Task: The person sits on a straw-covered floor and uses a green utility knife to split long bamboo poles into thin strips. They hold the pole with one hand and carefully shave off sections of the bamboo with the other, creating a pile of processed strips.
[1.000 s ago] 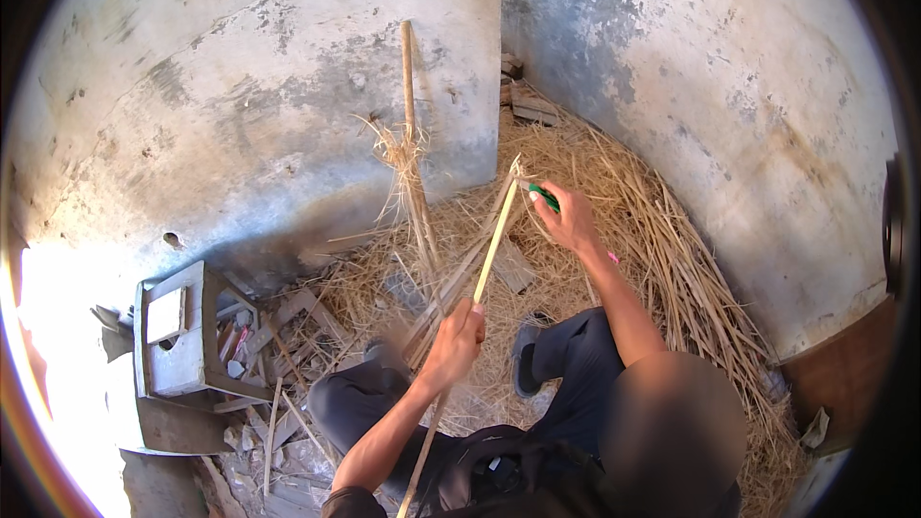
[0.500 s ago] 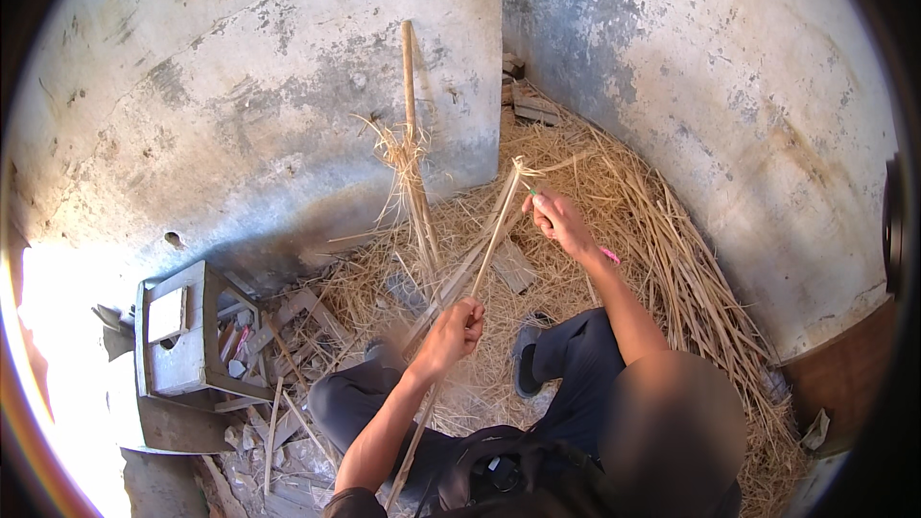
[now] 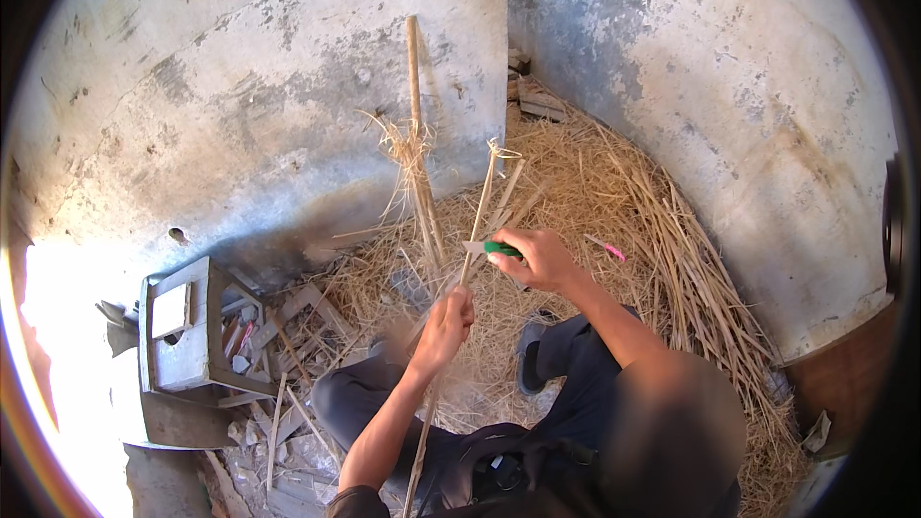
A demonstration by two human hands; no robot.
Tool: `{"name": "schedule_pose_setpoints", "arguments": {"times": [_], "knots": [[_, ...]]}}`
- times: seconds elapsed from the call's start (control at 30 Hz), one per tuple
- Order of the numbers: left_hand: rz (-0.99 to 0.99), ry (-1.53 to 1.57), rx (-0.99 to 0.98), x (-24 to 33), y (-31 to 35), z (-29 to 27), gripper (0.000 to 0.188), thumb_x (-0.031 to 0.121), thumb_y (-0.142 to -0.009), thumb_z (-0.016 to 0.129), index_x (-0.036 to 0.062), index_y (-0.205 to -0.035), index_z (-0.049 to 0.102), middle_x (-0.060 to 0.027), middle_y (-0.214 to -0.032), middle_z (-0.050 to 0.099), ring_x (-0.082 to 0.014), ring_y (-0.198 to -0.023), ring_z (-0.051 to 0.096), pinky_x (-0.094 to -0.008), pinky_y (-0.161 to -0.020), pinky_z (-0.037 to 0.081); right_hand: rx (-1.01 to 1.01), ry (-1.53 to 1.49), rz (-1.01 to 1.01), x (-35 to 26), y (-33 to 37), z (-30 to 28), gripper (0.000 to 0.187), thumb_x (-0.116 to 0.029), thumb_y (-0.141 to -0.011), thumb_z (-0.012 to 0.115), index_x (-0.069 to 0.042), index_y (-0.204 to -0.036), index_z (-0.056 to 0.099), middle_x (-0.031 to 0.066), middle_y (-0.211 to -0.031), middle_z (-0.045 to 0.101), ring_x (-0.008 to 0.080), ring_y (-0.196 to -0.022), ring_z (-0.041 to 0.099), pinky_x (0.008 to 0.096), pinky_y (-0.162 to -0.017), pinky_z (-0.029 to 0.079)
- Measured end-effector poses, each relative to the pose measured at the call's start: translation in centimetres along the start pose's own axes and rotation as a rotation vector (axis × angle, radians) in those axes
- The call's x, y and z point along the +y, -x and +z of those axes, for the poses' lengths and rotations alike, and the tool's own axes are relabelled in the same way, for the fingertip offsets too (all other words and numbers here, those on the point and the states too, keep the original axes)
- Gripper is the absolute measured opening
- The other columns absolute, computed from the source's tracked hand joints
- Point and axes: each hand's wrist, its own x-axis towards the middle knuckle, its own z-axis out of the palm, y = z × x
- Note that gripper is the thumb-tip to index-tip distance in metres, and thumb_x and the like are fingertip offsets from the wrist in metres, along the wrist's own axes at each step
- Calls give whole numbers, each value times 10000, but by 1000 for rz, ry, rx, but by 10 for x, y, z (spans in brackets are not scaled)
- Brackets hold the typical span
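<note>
"Where was the pale stalk (image 3: 483, 197)?"

"It slanted through the middle of the view. Reckoned from the centre, its frayed tip (image 3: 496, 148) pointed toward one o'clock, and its lower part ran past the left hand (image 3: 445, 324) to the bottom edge at six."

"How did that left hand grip it?"

"It sat at six o'clock, just below the centre, the fingers curled and pressed together around the stalk."

"And the right hand (image 3: 537, 261)?"

"At four o'clock, with its fingers pinching the handle of a green-handled knife (image 3: 498, 248). The blade (image 3: 476, 247) crossed the stalk just above the left hand. Whether the edge bit in could not be told."

"What stood around them?"

"A wooden pole (image 3: 413, 67) leaned on the peeling wall (image 3: 288, 67) between eleven and twelve, a tuft of shavings (image 3: 408, 146) caught partway down it. At three o'clock a slim pink-ended object (image 3: 612, 250), too small to identify, lay on the straw (image 3: 576, 182). Beyond it a bundle of long stalks (image 3: 715, 297) curved along the wall between three and four."

"Anything on the other side?"

"A battered grey wooden box (image 3: 192, 355) at eight o'clock, with broken wood scraps (image 3: 307, 307) beside it."
</note>
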Motion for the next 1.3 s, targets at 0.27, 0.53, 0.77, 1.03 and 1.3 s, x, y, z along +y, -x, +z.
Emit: {"name": "schedule_pose_setpoints", "arguments": {"times": [0.27,0.53,0.77,1.03,1.3], "knots": [[132,-373,191,11,5,5,491,407,-1146,307,33,-886,491,-46,-699,473,-160,-617,464,-360,-601,420,83,19,-84,-7,0,17,312,-387,-975,659,-82,-1010,715,68,-808,741,244,-604,714,369,-551,555],[279,-449,227,12,7,7,490,376,-1147,304,8,-886,496,-92,-678,494,-224,-626,489,-412,-644,431,78,56,-61,-12,-3,13,305,-385,-964,674,-86,-1001,717,67,-825,747,252,-637,722,378,-570,566],[240,-564,141,17,12,6,185,124,-1120,398,-22,-1052,489,-211,-873,561,-443,-737,587,-531,-644,453,144,81,-28,2,-5,9,307,-394,-964,687,-97,-1024,731,66,-725,724,246,-589,706,384,-544,542],[349,-613,165,14,15,10,162,96,-1108,420,-33,-1046,496,-226,-914,557,-461,-729,586,-553,-633,446,164,102,-8,6,-7,4,293,-379,-959,704,-94,-1026,724,83,-753,728,268,-612,706,389,-567,541],[417,-651,161,6,16,12,163,78,-1098,433,-47,-1019,502,-249,-895,549,-476,-692,574,-545,-571,424,152,102,79,15,-10,-6,287,-356,-947,717,-84,-1038,722,95,-799,735,277,-643,709,391,-578,534]]}}
